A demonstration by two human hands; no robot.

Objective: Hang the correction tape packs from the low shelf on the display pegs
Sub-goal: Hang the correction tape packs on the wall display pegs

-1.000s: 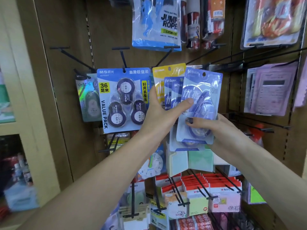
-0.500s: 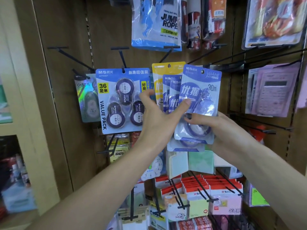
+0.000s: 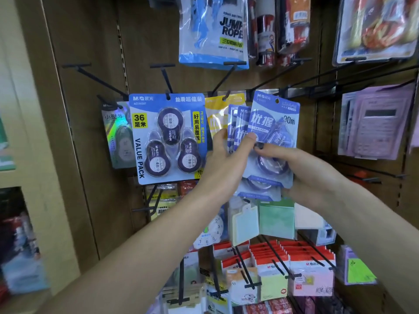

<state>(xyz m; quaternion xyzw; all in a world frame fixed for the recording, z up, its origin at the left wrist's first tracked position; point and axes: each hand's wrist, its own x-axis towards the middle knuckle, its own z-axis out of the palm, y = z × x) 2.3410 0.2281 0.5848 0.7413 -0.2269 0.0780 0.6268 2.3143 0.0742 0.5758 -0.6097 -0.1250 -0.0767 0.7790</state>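
My left hand (image 3: 223, 164) pinches front correction tape pack (image 3: 273, 137), thumb on its face, fingers behind among hanging packs (image 3: 237, 129). My right hand (image 3: 301, 168) grips same pack lower down, fingertips touching left thumb. Value pack (image 3: 167, 139) hangs just left of left fingers.

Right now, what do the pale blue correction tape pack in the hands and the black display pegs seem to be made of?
Pale blue correction tape pack: looks like glossy printed plastic film with a clear window, since it shines and the dispenser shows through. Black display pegs: probably thin metal rods with a matte dark coating; straight and slim.
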